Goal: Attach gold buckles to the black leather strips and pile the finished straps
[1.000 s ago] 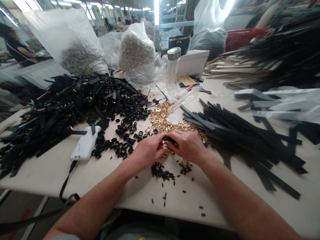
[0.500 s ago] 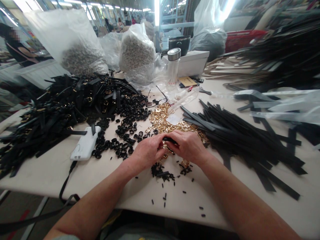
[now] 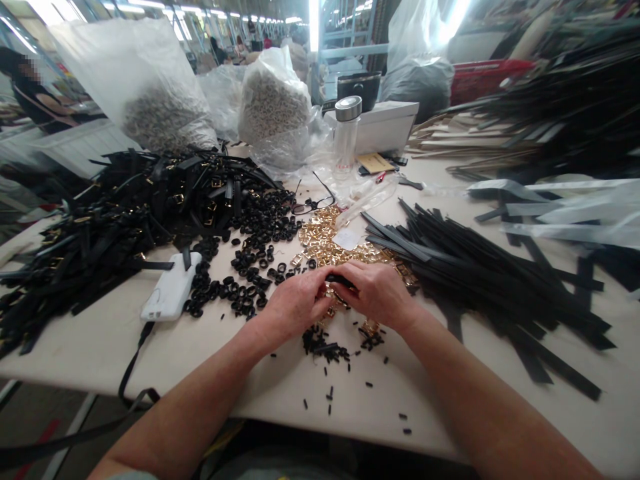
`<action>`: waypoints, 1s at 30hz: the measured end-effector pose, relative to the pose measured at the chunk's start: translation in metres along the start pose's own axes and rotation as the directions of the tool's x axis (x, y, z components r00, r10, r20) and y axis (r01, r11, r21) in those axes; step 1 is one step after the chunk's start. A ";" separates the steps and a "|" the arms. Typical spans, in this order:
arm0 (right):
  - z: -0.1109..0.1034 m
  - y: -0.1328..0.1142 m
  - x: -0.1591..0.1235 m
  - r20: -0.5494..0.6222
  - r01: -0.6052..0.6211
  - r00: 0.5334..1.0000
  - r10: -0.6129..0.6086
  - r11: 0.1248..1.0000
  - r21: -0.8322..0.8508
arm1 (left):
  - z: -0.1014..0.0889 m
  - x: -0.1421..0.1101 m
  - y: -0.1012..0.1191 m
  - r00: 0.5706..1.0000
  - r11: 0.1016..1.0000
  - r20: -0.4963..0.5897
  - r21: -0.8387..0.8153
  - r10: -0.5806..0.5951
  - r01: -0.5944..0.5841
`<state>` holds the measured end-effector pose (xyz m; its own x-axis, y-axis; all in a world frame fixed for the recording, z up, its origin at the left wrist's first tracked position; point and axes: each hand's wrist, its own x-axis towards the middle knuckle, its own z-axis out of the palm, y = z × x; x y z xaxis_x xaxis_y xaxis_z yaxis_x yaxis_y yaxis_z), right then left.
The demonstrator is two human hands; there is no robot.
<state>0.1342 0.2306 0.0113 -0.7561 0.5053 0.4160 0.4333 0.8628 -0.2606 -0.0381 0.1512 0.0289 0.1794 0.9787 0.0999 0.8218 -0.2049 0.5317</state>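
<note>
I see bright, cool light from overhead tubes (image 3: 131,3); an upright light (image 3: 313,25) blows out at top centre, and a slanting one (image 3: 454,21) flares hazily; shadows on the pale table (image 3: 280,393) look soft; gold buckles (image 3: 320,233) glint, while the dark piece (image 3: 341,280) loses detail; wide-angle stretch and smearing blur my outer edges, especially upper right.

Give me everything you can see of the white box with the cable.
The white box is a slim, plastic-looking block with rounded corners, lying flat on the table. Its near end shows small ports and meets a black cable. A black strap tip overlaps its far end; black rings crowd its right side.
</note>
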 end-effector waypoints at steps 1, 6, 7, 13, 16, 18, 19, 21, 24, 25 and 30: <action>0.000 0.000 0.000 0.003 -0.002 1.000 0.002 1.000 0.001 | 0.000 0.000 0.000 1.000 1.000 -0.003 -0.001 0.004 -0.004; 0.000 0.000 0.000 0.014 -0.007 1.000 0.007 1.000 -0.002 | 0.001 0.000 0.000 1.000 1.000 -0.001 0.000 0.004 -0.004; 0.000 -0.001 0.000 0.014 -0.007 1.000 0.007 1.000 -0.004 | 0.001 0.000 0.000 1.000 1.000 -0.002 0.002 0.004 -0.004; -0.001 -0.001 0.000 0.020 -0.008 1.000 0.008 1.000 -0.007 | 0.001 0.000 -0.001 1.000 1.000 0.002 0.003 0.006 -0.006; -0.001 -0.001 0.000 0.020 -0.005 1.000 0.005 1.000 -0.003 | 0.000 -0.001 -0.001 1.000 1.000 0.007 -0.004 0.002 -0.002; -0.001 -0.001 0.000 0.022 -0.006 1.000 0.006 1.000 -0.002 | 0.000 -0.001 0.000 1.000 1.000 0.008 -0.001 0.001 -0.001; -0.001 -0.001 0.000 0.024 -0.007 1.000 0.007 1.000 -0.002 | 0.000 -0.001 0.000 1.000 1.000 0.007 0.002 0.001 -0.001; -0.002 -0.001 0.000 0.026 -0.011 1.000 0.011 1.000 -0.003 | 0.000 -0.001 0.000 1.000 1.000 0.007 0.007 0.001 -0.001; -0.002 -0.002 0.000 0.028 -0.012 1.000 0.012 1.000 -0.002 | 0.000 0.000 0.000 1.000 1.000 0.011 0.004 -0.004 0.004; -0.002 -0.002 0.001 0.029 -0.010 1.000 0.010 1.000 -0.002 | 0.000 0.000 0.000 1.000 1.000 0.011 0.003 -0.004 0.004; -0.001 -0.001 0.000 0.023 -0.008 1.000 0.009 1.000 -0.008 | 0.000 -0.001 0.000 1.000 1.000 0.010 0.005 0.005 -0.005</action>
<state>0.1340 0.2297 0.0130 -0.7632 0.5123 0.3938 0.4437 0.8586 -0.2569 -0.0385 0.1504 0.0285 0.1888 0.9775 0.0946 0.8232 -0.2100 0.5274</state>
